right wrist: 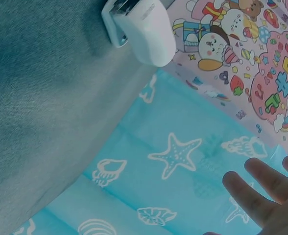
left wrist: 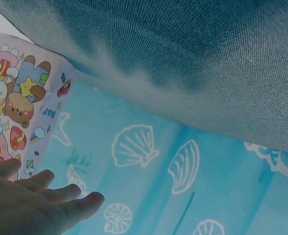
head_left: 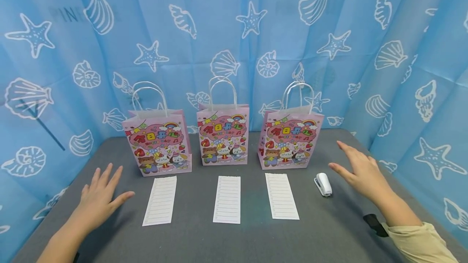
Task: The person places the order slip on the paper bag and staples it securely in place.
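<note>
My left hand (head_left: 98,198) hovers over the left part of the table with its fingers spread, holding nothing. The left pink paper bag (head_left: 159,145) and a lined paper slip (head_left: 160,201) are nearest to it. Over at the right, my right hand (head_left: 362,171) is held out with straight fingers and nothing in it. Just left of that hand lies a small white stapler (head_left: 323,184), also visible in the right wrist view as a white stapler (right wrist: 151,34). A middle bag (head_left: 224,135) and a right bag (head_left: 290,139) stand upright, all with white handles.
Two more lined slips, a middle slip (head_left: 227,199) and a right slip (head_left: 282,196), lie flat in front of the bags. Everything stands on a grey cloth-covered table (head_left: 197,242). A blue shell-patterned curtain (head_left: 234,35) hangs behind and along the sides.
</note>
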### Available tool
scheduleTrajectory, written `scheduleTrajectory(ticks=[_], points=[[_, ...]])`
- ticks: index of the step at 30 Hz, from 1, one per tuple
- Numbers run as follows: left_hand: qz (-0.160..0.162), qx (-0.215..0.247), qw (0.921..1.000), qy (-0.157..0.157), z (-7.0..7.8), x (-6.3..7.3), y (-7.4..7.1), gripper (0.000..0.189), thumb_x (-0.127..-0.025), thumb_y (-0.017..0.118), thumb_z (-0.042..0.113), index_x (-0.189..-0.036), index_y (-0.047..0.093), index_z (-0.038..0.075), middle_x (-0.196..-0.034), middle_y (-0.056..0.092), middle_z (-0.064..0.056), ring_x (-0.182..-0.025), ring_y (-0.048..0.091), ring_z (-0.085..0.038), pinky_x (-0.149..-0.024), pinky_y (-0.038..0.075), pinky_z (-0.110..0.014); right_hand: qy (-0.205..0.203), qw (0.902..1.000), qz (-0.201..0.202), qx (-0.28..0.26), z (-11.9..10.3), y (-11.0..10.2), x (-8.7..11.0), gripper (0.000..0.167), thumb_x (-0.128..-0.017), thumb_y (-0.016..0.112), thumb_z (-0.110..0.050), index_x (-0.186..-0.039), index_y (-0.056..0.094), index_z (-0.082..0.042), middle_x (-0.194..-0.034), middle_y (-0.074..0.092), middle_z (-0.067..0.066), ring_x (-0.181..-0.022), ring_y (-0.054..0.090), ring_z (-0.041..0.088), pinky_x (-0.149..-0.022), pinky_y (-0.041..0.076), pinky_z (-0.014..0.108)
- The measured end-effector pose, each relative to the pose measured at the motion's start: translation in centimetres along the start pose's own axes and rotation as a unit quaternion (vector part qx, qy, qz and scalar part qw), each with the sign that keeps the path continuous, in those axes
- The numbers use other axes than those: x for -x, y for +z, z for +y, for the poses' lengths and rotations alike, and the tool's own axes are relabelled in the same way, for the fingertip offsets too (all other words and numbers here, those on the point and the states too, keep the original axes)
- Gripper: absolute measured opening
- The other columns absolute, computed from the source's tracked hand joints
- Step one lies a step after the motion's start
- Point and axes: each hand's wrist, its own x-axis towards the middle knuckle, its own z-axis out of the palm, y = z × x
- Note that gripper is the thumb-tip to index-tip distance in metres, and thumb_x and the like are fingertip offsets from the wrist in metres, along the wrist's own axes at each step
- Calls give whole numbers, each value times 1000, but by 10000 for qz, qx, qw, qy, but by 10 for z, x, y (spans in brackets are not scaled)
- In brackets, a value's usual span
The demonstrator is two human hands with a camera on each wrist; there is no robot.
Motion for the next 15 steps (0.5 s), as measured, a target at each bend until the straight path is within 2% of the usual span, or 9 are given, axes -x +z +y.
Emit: scheduleTrajectory(ticks=[7, 15], points=[[21, 16, 10000, 10, 1, 1, 1, 89, -95, 54, 55, -150, 20, -7, -152, 7, -37, -135, -4, -61, -91, 8, -82, -240, 9997, 83, -65, -8, 6, -2, 65, -97, 60, -34, -142, 37, 6, -131, 49, 34, -114, 46, 54, -85, 27, 70], [-72, 94, 9999, 112, 5, 2, 4, 88, -94, 55, 53, -149, 22, -8, -150, 13, -38, -134, 3, -62, -91, 12, -81, -487, 9985, 246, -34, -18, 11, -6, 60, -96, 62, -32, -136, 44, 8, -127, 53, 32, -111, 50, 52, -87, 30, 70]])
